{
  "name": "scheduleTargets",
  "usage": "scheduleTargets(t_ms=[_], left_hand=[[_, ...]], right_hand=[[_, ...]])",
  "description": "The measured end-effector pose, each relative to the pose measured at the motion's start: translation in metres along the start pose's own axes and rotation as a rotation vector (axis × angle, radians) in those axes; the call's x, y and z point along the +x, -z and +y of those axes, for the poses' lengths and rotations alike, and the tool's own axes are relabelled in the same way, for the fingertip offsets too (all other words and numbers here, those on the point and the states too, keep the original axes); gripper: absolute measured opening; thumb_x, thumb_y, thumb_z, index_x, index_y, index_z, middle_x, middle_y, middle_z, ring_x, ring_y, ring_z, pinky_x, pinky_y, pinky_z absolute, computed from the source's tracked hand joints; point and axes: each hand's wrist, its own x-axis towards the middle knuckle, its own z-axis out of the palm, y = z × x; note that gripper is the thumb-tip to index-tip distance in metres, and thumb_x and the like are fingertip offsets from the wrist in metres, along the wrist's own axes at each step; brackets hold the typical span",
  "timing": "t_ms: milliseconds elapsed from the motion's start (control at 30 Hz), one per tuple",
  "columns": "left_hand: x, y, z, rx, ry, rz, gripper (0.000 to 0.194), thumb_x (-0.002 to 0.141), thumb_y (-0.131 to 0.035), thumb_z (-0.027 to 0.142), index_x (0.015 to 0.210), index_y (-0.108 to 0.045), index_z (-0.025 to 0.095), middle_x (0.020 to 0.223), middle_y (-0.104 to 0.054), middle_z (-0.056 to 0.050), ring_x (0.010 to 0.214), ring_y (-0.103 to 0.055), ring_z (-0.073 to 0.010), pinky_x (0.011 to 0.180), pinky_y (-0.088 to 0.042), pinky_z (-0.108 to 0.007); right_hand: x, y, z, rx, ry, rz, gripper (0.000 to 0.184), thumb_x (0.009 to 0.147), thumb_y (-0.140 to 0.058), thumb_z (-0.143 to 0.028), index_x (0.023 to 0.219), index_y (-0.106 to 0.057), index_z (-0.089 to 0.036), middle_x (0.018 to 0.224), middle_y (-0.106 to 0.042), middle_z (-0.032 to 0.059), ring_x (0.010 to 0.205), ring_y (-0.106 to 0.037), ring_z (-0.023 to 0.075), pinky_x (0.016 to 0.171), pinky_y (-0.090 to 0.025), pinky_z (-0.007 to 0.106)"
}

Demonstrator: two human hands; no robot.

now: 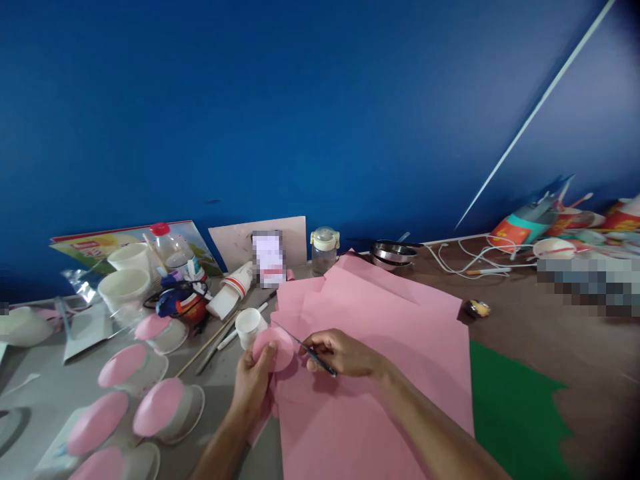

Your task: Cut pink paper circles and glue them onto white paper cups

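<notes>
My left hand (pixel 251 383) pinches a round piece of pink paper (pixel 280 352) between thumb and fingers, the thumb lying on its face. Closed around a pair of scissors (pixel 320 361) with dark handles, my right hand (pixel 350 355) is just to the right. The thin blades point up and left, close to the circle's upper edge; whether they touch it I cannot tell. Beneath both hands lie large pink paper sheets (pixel 385 307) in a loose stack. A small white cup (pixel 249 325) stands directly behind the circle.
Several white cups topped with pink paper (pixel 159 407) stand at the left. Behind are a phone (pixel 269 260), a glass jar (pixel 324 252), dark bowls (pixel 393 253) and a red-capped bottle (pixel 173 248). Green paper (pixel 515 407) and a white cable (pixel 460 260) lie right.
</notes>
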Motion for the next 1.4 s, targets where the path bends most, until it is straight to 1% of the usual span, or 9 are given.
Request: scheduleTargets(t_ms=[167, 400, 600, 767, 900, 967, 1100, 1267, 1400], left_hand=[[0.0014, 0.0019, -0.0015, -0.015, 0.019, -0.022, 0.039, 0.057, -0.08, 0.045, 0.071, -0.066, 0.011, 0.055, -0.064, -0.003, 0.049, -0.061, -0.0164, 0.047, -0.046, -0.024], [0.0043, 0.0038, -0.0039, -0.042, 0.035, -0.043, 0.037, 0.062, -0.079, 0.043, 0.076, -0.066, 0.011, 0.059, -0.066, -0.004, 0.052, -0.063, -0.0172, 0.05, -0.048, -0.025], [0.0053, 0.0048, -0.0057, -0.063, 0.03, -0.069, 0.036, 0.063, -0.078, 0.043, 0.076, -0.066, 0.011, 0.06, -0.066, -0.004, 0.054, -0.063, -0.0173, 0.051, -0.048, -0.025], [0.0046, 0.0043, -0.0045, -0.022, 0.019, -0.015, 0.039, 0.057, -0.08, 0.043, 0.073, -0.067, 0.01, 0.057, -0.065, -0.004, 0.051, -0.062, -0.0176, 0.048, -0.046, -0.025], [0.005, 0.004, -0.0047, -0.012, -0.003, 0.007, 0.04, 0.057, -0.08, 0.043, 0.074, -0.068, 0.009, 0.056, -0.064, -0.004, 0.05, -0.061, -0.0169, 0.047, -0.046, -0.024], [0.0052, 0.0039, -0.0054, -0.021, -0.009, -0.003, 0.039, 0.058, -0.08, 0.042, 0.075, -0.067, 0.009, 0.057, -0.064, -0.004, 0.05, -0.061, -0.0164, 0.047, -0.046, -0.024], [0.0041, 0.004, -0.0069, -0.037, 0.006, -0.038, 0.036, 0.059, -0.08, 0.04, 0.073, -0.066, 0.011, 0.057, -0.064, -0.003, 0.05, -0.06, -0.0153, 0.046, -0.046, -0.023], [-0.0002, 0.0021, -0.0058, -0.082, 0.048, -0.103, 0.031, 0.063, -0.079, 0.038, 0.072, -0.063, 0.013, 0.056, -0.064, -0.002, 0.05, -0.061, -0.0151, 0.048, -0.046, -0.023], [-0.0042, -0.0007, -0.0011, -0.094, 0.107, -0.141, 0.03, 0.061, -0.08, 0.036, 0.068, -0.062, 0.014, 0.054, -0.062, 0.0, 0.046, -0.059, -0.0141, 0.048, -0.047, -0.024]], right_hand=[[-0.0006, 0.0, -0.0004, -0.015, 0.001, -0.004, 0.026, 0.074, -0.069, -0.029, 0.094, -0.066, -0.013, 0.078, -0.066, 0.0022, 0.063, -0.053, 0.0097, 0.057, -0.039, 0.02], [-0.001, 0.0005, 0.0014, -0.017, 0.009, -0.019, 0.024, 0.075, -0.068, -0.03, 0.094, -0.066, -0.014, 0.084, -0.068, 0.0033, 0.068, -0.057, 0.0112, 0.059, -0.041, 0.02], [-0.0006, 0.0015, 0.0016, -0.078, 0.032, -0.014, 0.024, 0.076, -0.067, -0.031, 0.092, -0.067, -0.014, 0.077, -0.066, 0.0008, 0.063, -0.054, 0.0099, 0.057, -0.039, 0.02], [-0.0006, 0.0011, 0.001, -0.097, 0.029, 0.016, 0.02, 0.078, -0.064, -0.028, 0.091, -0.068, -0.013, 0.073, -0.064, 0.0007, 0.064, -0.054, 0.0109, 0.06, -0.041, 0.022], [-0.0015, 0.0027, -0.002, -0.032, 0.003, 0.065, 0.026, 0.074, -0.069, -0.029, 0.096, -0.067, -0.014, 0.077, -0.064, 0.0014, 0.065, -0.054, 0.0103, 0.06, -0.04, 0.021], [-0.002, 0.0043, -0.0034, -0.004, -0.024, 0.078, 0.032, 0.072, -0.073, -0.031, 0.098, -0.067, -0.014, 0.078, -0.063, 0.0017, 0.065, -0.053, 0.0101, 0.059, -0.039, 0.02], [-0.0018, 0.0059, -0.0024, 0.001, -0.04, 0.048, 0.036, 0.069, -0.075, -0.034, 0.099, -0.069, -0.015, 0.079, -0.063, 0.0023, 0.066, -0.052, 0.0105, 0.058, -0.039, 0.021], [-0.0015, 0.0068, -0.0016, -0.016, -0.045, 0.018, 0.035, 0.069, -0.075, -0.033, 0.099, -0.069, -0.014, 0.076, -0.064, 0.0016, 0.063, -0.052, 0.01, 0.058, -0.038, 0.021], [-0.0032, 0.0095, -0.0057, -0.002, -0.044, -0.019, 0.033, 0.069, -0.074, -0.032, 0.097, -0.071, -0.014, 0.08, -0.066, 0.003, 0.067, -0.055, 0.0114, 0.062, -0.04, 0.022]])
